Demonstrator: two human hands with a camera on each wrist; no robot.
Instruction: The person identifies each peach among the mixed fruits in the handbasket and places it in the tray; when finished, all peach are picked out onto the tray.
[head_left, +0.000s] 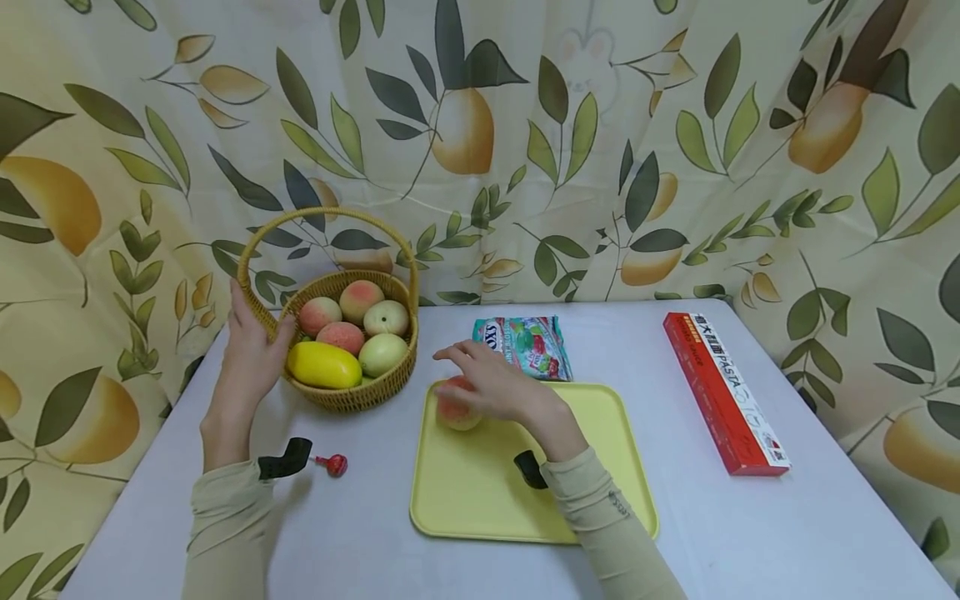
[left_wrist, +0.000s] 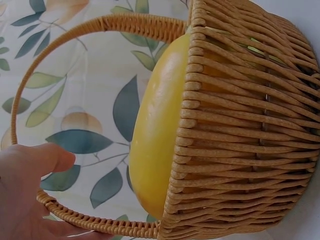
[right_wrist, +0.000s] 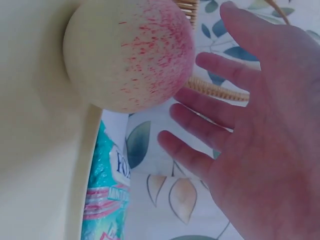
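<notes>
My left hand (head_left: 251,358) is at the left side of a wicker basket (head_left: 378,392), its fingers against the foot of the handle and the thumb spread apart from it. In the left wrist view the fingers pass behind the handle (left_wrist: 100,227). Inside the basket lie a yellow oblong fruit (head_left: 324,365), several pinkish peaches (head_left: 341,337) and pale green round fruits (head_left: 383,353). Over a yellow tray (head_left: 517,500), my right hand (head_left: 495,383) reaches above a peach (head_left: 456,410) on its far left corner. In the right wrist view its fingers are spread close beside the peach (right_wrist: 130,55).
Behind the tray lies a teal candy bag (head_left: 536,342). A red pasta box (head_left: 723,396) is on the right of the white table (head_left: 750,542). A red lollipop (head_left: 334,465) lies near the left wrist. A patterned curtain (head_left: 525,208) hangs behind.
</notes>
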